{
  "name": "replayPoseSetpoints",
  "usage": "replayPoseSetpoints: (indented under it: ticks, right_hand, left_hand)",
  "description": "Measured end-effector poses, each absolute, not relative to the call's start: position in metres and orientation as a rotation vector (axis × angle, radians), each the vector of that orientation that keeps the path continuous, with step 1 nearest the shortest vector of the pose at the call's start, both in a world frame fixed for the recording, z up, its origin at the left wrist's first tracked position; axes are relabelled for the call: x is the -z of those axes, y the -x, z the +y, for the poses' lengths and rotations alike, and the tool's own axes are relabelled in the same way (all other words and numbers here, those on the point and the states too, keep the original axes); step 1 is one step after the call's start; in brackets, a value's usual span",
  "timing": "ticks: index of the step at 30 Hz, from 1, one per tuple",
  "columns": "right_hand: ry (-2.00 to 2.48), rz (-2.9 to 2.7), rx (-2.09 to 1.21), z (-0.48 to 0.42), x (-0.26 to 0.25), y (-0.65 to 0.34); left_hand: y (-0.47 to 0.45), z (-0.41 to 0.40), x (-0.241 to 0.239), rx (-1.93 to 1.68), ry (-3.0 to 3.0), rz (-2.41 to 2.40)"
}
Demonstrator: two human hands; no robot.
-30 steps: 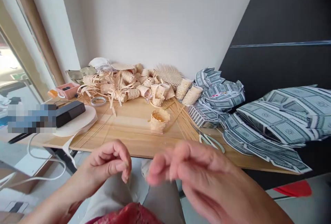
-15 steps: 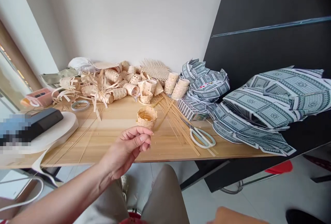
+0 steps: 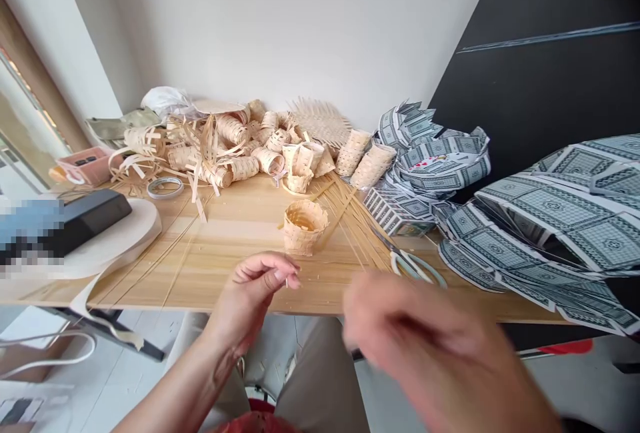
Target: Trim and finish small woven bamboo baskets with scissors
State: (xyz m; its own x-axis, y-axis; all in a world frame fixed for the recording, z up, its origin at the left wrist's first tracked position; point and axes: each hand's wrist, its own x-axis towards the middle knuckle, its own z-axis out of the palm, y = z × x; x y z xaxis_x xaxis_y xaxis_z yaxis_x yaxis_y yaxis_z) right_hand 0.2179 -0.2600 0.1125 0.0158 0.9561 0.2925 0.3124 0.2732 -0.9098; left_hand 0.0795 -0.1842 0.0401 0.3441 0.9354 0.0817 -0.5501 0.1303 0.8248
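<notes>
My left hand [image 3: 257, 290] hovers over the front edge of the wooden table [image 3: 235, 256], its fingers pinched on a tiny thin sliver at the fingertips. A small woven basket [image 3: 304, 226] stands upright just beyond that hand. My right hand [image 3: 420, 340] is in front of the table's edge, smeared by motion, so its fingers cannot be read. Scissors [image 3: 417, 265] with pale handles lie just behind it, beside a fan of thin straw strips [image 3: 350, 226].
A heap of woven baskets and loose strips [image 3: 235, 146] fills the table's back. Folded patterned paper pieces [image 3: 540, 220] cover the right side. A black box on a white disc [image 3: 95, 220], a tape ring [image 3: 165, 187] and a pink case [image 3: 83, 164] sit left.
My right hand has come back up into view from the lower right, moving fast. My left hand stays pinched near the small basket. The camera has shifted slightly.
</notes>
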Motion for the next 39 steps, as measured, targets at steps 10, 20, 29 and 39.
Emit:
replayPoseSetpoints:
  ticks: [10, 20, 29, 39]
  right_hand:
    - [1.245, -1.63, -0.345, -0.225, -0.079, -0.206]
    - [1.223, -1.604, -0.418, -0.228, -0.065, -0.193]
    - [1.201, -1.513, -0.702, -0.229, -0.064, -0.188]
    - [1.063, -1.22, -1.036, -0.226, -0.057, -0.191]
  left_hand:
    - [-0.078, -0.192, -0.026, -1.317, -1.269, 0.695]
    - [-0.082, -0.201, -0.031, -1.414, -1.165, 0.66]
    - [-0.074, -0.201, -0.037, -1.494, -1.148, 0.65]
    - [-0.06, -0.195, -0.04, -1.611, -1.164, 0.736]
